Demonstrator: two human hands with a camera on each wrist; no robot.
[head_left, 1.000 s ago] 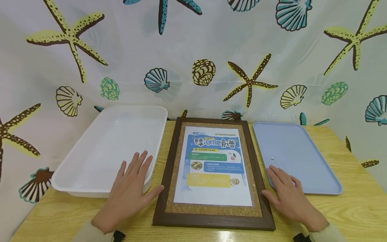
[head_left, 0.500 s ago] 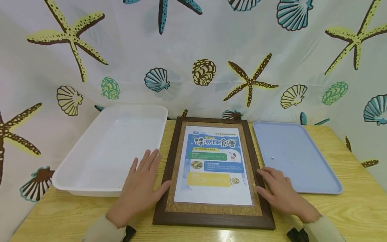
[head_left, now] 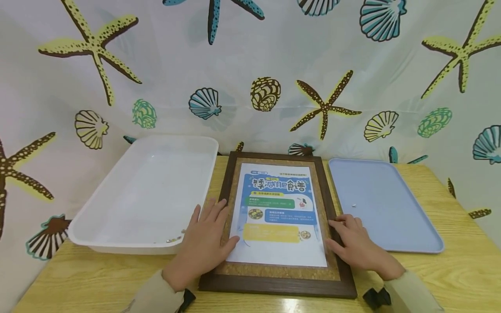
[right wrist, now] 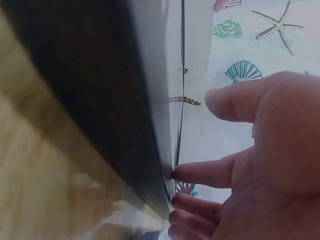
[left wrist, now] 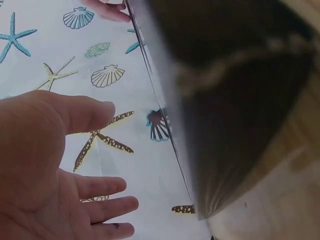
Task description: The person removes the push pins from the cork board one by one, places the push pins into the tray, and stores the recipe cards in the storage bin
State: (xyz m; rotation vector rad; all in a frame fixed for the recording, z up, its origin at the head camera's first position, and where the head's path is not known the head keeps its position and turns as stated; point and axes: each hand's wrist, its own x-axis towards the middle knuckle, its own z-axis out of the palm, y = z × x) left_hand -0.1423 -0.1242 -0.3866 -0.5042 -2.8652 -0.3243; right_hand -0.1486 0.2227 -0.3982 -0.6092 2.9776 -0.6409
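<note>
A brown wooden picture frame lies flat on the table, with a corkboard border around a blue and white printed sheet. My left hand is over the frame's left side, its fingers nearly straight and spread and its thumb reaching toward the sheet. At the right side, my right hand has its fingertips right at the frame's border, fingers slightly bent. In the left wrist view the frame's dark side stands close past the left thumb and fingers. The right wrist view shows the right fingertips at the frame's edge.
A white basin stands on the left, with small shiny bits in its near corner. On the right lies a light blue tray with a tiny silvery piece on it. A curtain printed with shells and starfish hangs behind the table.
My left hand has moved right, from beside the basin onto the frame's left side, uncovering the bits in the basin. My right hand has moved left from the tray's edge to the frame's right border.
</note>
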